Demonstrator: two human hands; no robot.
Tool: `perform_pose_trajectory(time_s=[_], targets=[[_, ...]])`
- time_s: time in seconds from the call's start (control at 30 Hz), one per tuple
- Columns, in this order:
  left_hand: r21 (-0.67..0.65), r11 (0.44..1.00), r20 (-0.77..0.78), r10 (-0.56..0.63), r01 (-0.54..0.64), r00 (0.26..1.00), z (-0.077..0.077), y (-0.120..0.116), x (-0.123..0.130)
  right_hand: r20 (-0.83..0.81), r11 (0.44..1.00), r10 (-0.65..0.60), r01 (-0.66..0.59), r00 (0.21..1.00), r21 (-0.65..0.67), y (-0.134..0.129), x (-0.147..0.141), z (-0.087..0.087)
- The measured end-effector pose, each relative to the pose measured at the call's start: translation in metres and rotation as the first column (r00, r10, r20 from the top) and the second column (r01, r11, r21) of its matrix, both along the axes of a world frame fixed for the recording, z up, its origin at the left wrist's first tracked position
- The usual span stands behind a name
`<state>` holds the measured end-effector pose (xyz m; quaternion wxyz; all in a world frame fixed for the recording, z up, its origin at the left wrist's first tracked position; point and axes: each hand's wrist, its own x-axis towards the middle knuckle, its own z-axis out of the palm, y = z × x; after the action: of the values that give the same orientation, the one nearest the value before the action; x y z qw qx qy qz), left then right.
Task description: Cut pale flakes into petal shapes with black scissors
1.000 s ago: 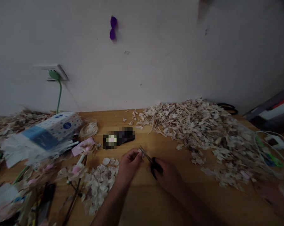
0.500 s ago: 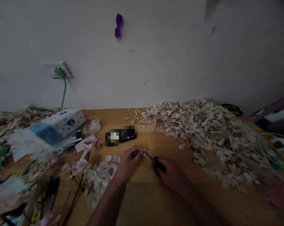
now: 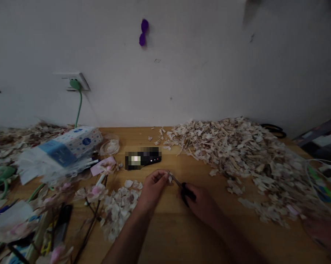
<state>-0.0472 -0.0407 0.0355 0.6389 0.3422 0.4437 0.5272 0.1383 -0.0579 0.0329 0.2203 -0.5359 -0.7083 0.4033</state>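
Note:
My left hand (image 3: 154, 186) pinches a small pale petal-like piece (image 3: 170, 178) between thumb and fingertips, above the middle of the wooden table (image 3: 179, 234). Wrapped round the black handles of a pair of scissors (image 3: 186, 194) is my right hand (image 3: 202, 203). The scissor blades point up and left and meet the piece at my left fingertips; whether they are closed is too small to tell. Beside my left forearm lies a small heap of pale, thin petal-like pieces (image 3: 120, 209). Just beyond my left hand is a black phone-like device (image 3: 151, 158), partly blurred out.
A large heap of dry, pale scraps (image 3: 223, 143) covers the right back. On the left are a tissue pack (image 3: 80, 141), pink-white artificial flowers (image 3: 92, 192) on dark stems and a box cutter (image 3: 62, 223). A green plug (image 3: 75, 84) sits in the wall socket. White cable (image 3: 308, 176) lies far right.
The whole view has shifted slightly, so things appear a little further right. Both hands keep nearly the same pose, with the scissors still at the piece in my left fingers.

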Motion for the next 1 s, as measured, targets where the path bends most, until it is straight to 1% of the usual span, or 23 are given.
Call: perform_pose_trajectory(time_s=[0.07,0.13,0.23,0.33,0.53,0.63,0.73,0.87,0.93,1.0], targets=[[-0.017,0.999,0.004,0.045,-0.045,0.999,0.001,0.000,0.002,0.016,1.000,0.004,-0.004,1.000,0.006,0.000,0.000,-0.003],[-0.023,0.998,-0.036,0.060,-0.061,0.998,0.003,0.000,0.001,0.051,1.000,0.003,-0.003,0.999,0.018,-0.001,0.000,-0.005],[-0.027,0.997,-0.086,0.067,-0.069,0.994,0.009,0.000,-0.001,0.094,0.999,0.000,-0.004,0.996,0.038,-0.001,0.000,-0.006],[-0.040,0.997,-0.140,0.059,-0.065,0.988,0.013,0.000,-0.004,0.087,0.999,0.005,-0.008,0.996,0.032,-0.002,-0.001,-0.004],[0.028,0.999,-0.284,0.046,-0.039,0.958,0.007,0.001,-0.007,0.108,0.999,0.012,-0.017,0.994,0.043,-0.003,-0.001,-0.002],[0.038,0.998,-0.309,0.066,-0.057,0.949,0.006,0.001,-0.007,0.082,1.000,0.024,-0.026,0.996,0.017,-0.002,0.000,-0.002],[0.021,0.999,-0.246,0.051,-0.047,0.968,0.008,0.001,-0.005,0.058,1.000,0.024,-0.024,0.998,0.009,-0.001,0.001,-0.001],[-0.039,0.999,-0.066,0.001,-0.003,0.998,0.006,0.000,0.000,0.073,0.999,0.011,-0.013,0.997,0.032,-0.001,0.000,-0.002],[-0.064,0.998,0.027,0.008,-0.006,1.000,0.003,-0.002,0.003,0.088,0.999,-0.004,0.001,0.996,0.034,-0.002,0.000,-0.004],[-0.082,0.996,0.086,0.027,-0.020,0.996,0.000,-0.003,0.005,0.096,1.000,-0.011,0.008,0.995,0.030,-0.002,0.000,-0.005]])
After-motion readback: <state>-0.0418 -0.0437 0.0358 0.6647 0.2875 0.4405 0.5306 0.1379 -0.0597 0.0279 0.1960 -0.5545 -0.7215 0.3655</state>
